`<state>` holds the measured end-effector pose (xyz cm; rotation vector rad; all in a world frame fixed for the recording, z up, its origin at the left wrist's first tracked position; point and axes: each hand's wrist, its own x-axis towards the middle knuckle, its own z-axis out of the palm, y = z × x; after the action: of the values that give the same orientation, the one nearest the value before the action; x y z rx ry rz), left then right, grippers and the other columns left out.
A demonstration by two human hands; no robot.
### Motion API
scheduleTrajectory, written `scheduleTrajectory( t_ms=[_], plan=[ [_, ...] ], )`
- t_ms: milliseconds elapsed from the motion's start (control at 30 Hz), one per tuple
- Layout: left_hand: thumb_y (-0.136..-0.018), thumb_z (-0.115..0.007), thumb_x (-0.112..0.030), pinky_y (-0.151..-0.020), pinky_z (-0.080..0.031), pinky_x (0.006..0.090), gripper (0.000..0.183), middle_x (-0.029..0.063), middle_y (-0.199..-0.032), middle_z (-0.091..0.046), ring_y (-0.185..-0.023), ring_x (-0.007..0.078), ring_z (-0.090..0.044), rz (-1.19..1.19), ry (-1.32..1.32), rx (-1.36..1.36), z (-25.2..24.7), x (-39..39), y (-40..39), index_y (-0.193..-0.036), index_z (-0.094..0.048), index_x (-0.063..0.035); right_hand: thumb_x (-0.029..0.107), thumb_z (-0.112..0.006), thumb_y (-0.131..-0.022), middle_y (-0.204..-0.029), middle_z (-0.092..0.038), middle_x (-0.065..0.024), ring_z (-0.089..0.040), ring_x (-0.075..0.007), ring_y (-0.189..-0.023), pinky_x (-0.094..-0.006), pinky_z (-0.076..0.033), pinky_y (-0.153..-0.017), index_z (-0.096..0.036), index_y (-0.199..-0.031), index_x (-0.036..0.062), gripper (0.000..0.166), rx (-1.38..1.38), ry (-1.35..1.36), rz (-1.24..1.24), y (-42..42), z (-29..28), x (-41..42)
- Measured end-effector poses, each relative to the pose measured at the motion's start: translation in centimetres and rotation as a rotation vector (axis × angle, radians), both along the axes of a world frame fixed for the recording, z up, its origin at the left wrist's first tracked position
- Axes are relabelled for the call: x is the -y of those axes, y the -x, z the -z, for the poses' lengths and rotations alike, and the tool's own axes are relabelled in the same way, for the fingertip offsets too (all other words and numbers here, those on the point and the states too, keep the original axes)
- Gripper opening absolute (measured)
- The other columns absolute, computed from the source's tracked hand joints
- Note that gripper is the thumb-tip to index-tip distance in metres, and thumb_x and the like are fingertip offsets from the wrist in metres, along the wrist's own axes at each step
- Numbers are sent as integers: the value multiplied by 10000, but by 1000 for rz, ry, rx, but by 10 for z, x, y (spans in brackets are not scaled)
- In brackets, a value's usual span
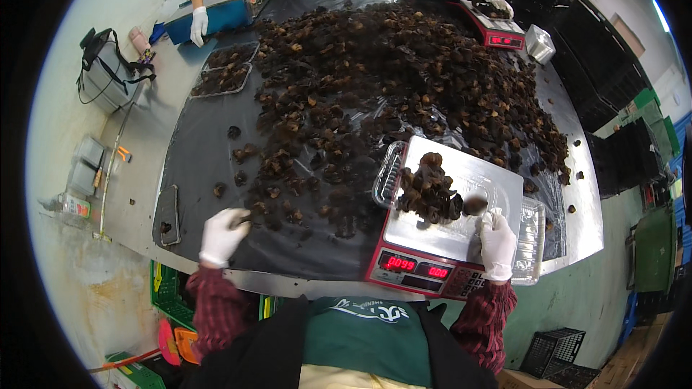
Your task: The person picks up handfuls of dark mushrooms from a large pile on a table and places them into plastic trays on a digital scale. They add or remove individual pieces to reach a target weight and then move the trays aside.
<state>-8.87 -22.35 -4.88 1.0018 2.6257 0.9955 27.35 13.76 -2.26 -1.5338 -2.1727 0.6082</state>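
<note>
My left hand (pixel 223 237), in a white glove, hovers over the near left of the black table sheet (pixel 211 156). A small dark piece is between its thumb and fingers. My right hand (pixel 497 246), also gloved, is above the right side of the steel pan (pixel 427 154) of a red digital scale (pixel 378 275). Beside its fingertips is a blurred dark piece (pixel 476 205); whether they touch is unclear. On the pan, a clump of dark, ruffled wood ear mushrooms (pixel 430 189) sits in what looks like a clear plastic tray (pixel 489 189).
A wide pile of wood ear mushrooms (pixel 367 65) covers the table's middle and far side. Clear trays (pixel 527 243) flank the scale. Filled trays (pixel 221 80) stand at far left, near a blue box (pixel 216 8). Across the table, a co-worker's gloved hand (pixel 199 27) and another's, at a second scale (pixel 500 38).
</note>
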Motion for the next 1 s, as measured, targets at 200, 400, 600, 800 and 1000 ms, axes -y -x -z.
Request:
scheduleTrajectory(
  t_ms=[200,400,600,800,1000],
  plan=[
    [-682,-761,-144,-896,-485,394,466,172,-1140,-610,-1039,325,-591,-290,636,-73,-11,138,30,-1133,-661,-85,295,-555,-943,-849,-662,-213,-645,-380,-807,-424,-498,-716,-656,-1009,51,273,5,-1,-9,2,0,6],
    [-773,-708,-132,-1033,-391,390,501,146,-1327,-533,-1228,324,-486,111,61,-244,-13,-28,17,-1263,-604,-133,244,-621,-929,-950,-696,-156,-673,-220,-762,-302,-522,-707,-646,-1074,-3,287,-110,-336,42,-1,-7,4],
    [-760,-746,-215,-1059,-378,433,641,155,-1445,-415,-1286,397,-417,519,-16,-450,39,-219,15,-1354,-516,-287,330,-787,-778,-658,-568,-54,-576,-186,-564,-305,-474,-515,-671,-1064,44,421,-20,-464,-392,62,-54,61],
    [-690,-660,7,-910,-480,373,422,80,-1145,-608,-1056,302,-566,521,-93,-190,75,-256,27,-1069,-683,-178,364,-695,-859,-587,-482,-66,-502,-229,-463,-335,-419,-435,-475,-668,97,395,-137,-607,-377,98,-29,62],
    [-686,-644,54,-775,-499,273,290,64,-938,-666,-867,198,-644,296,-335,94,55,-244,33,-930,-716,-84,145,-626,-874,-764,-622,-164,-631,-336,-647,-400,-515,-586,-595,-883,63,88,45,-401,-572,102,-9,11]
  ],
)
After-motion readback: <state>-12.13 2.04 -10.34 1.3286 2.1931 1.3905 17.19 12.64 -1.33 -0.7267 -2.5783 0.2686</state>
